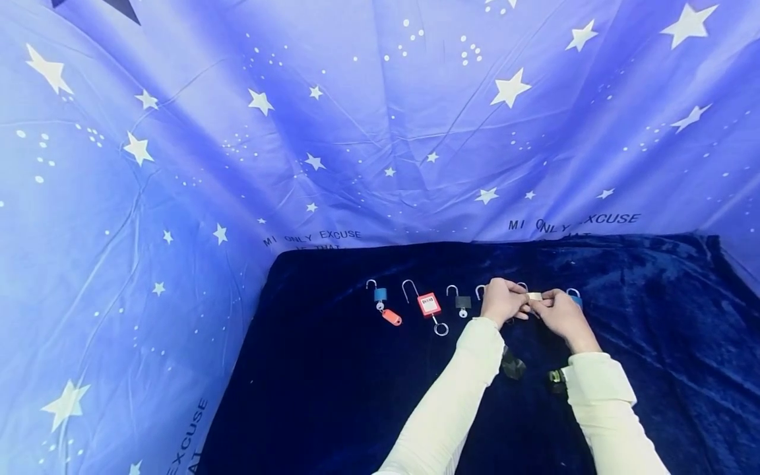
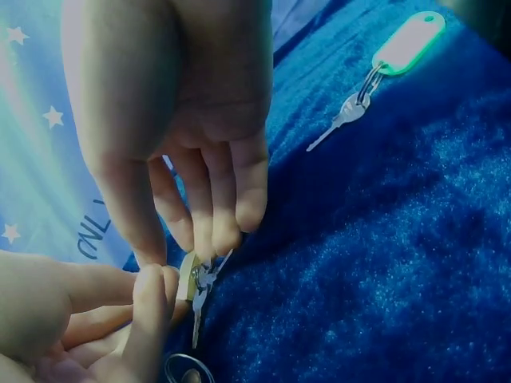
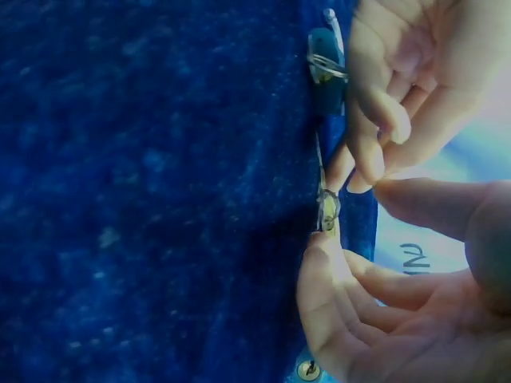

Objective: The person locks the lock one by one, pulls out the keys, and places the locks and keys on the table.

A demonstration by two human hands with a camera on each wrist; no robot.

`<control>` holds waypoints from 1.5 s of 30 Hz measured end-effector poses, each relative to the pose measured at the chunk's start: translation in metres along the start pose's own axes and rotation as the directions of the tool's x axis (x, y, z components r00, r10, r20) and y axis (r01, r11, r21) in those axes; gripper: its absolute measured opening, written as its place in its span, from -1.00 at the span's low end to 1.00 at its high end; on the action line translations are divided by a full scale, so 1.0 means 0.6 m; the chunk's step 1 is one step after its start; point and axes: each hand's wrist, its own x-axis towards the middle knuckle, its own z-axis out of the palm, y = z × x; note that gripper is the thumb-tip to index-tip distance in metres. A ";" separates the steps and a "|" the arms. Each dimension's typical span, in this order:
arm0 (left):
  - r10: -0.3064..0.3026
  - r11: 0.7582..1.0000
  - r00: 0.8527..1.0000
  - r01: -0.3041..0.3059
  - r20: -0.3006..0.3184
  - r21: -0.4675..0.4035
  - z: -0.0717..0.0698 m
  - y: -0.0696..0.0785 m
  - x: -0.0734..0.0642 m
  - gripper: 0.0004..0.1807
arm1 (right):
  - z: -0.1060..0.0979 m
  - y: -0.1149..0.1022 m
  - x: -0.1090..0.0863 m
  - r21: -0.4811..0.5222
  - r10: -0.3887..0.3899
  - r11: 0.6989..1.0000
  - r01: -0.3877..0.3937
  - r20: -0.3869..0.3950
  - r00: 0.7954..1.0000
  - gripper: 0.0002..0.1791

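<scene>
Both hands meet over a small brass-coloured padlock (image 1: 534, 297) toward the back right of the dark blue cloth. My left hand (image 1: 505, 301) pinches it from the left, and my right hand (image 1: 564, 318) holds its right side between thumb and fingers. In the left wrist view, keys (image 2: 200, 311) hang at the padlock's lower side; the fingers hide most of its body. The right wrist view shows a small ring (image 3: 330, 209) against the padlock, between the fingertips of the two hands. Right of the right hand lies a blue padlock (image 1: 574, 297), partly covered.
Leftward in a row lie a blue padlock (image 1: 380, 295) with an orange tag (image 1: 391, 317), a red padlock (image 1: 429, 305) and a dark padlock (image 1: 463, 303), shackles open. A key (image 2: 349, 112) with a green-edged tag (image 2: 409, 44) lies on the cloth. A starry curtain (image 1: 386, 132) stands behind.
</scene>
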 end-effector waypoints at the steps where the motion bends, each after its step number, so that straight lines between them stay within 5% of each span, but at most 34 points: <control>1: -0.003 1.000 1.000 0.003 -0.006 0.009 0.002 0.001 0.000 -0.95 | -0.002 0.000 0.002 0.043 0.017 0.999 -0.018 0.025 1.000 -0.53; 5: -0.006 0.997 0.999 0.008 -0.033 0.074 0.010 0.002 0.000 -0.95 | -0.011 0.002 0.008 0.226 0.089 0.968 -0.113 0.115 0.989 -0.54; 9: 0.020 0.982 0.997 -0.006 -0.072 0.190 0.011 0.003 -0.002 -0.94 | -0.014 0.003 0.010 0.260 0.136 0.952 -0.165 0.124 0.983 -0.54; 14: 0.030 0.995 0.998 -0.026 -0.048 0.098 0.004 0.002 -0.012 -0.91 | -0.015 0.003 0.008 0.245 0.163 0.951 -0.189 0.125 0.979 -0.62; 16: 0.040 0.999 0.999 -0.040 -0.024 -0.001 0.001 0.002 -0.017 -0.91 | -0.013 0.001 0.005 0.249 0.153 0.952 -0.176 0.109 0.982 -0.66; 20: 0.100 0.994 0.993 -0.097 -0.061 0.046 -0.008 -0.001 -0.021 -0.94 | -0.005 -0.006 -0.006 0.284 0.108 0.951 -0.124 0.072 0.992 -0.74; 23: 0.089 0.996 0.993 -0.089 -0.072 -0.005 -0.012 -0.005 -0.020 -0.96 | 0.000 -0.015 -0.016 0.318 0.080 0.944 -0.092 0.052 0.995 -0.77; 28: 0.104 0.974 0.993 -0.111 -0.049 -0.195 -0.018 -0.009 -0.020 -0.96 | -0.002 -0.023 -0.030 0.352 0.024 0.936 -0.023 0.000 1.000 -0.72; 39: 0.216 0.946 0.971 -0.234 -0.106 -0.225 -0.046 -0.017 -0.019 -0.92 | 0.008 -0.024 -0.063 0.469 -0.040 0.880 0.074 -0.081 0.996 -0.83; 45: 0.212 0.949 0.976 -0.219 -0.054 -0.228 -0.060 -0.011 -0.028 -0.86 | 0.006 -0.030 -0.070 0.475 -0.066 0.873 0.110 -0.107 0.992 -0.85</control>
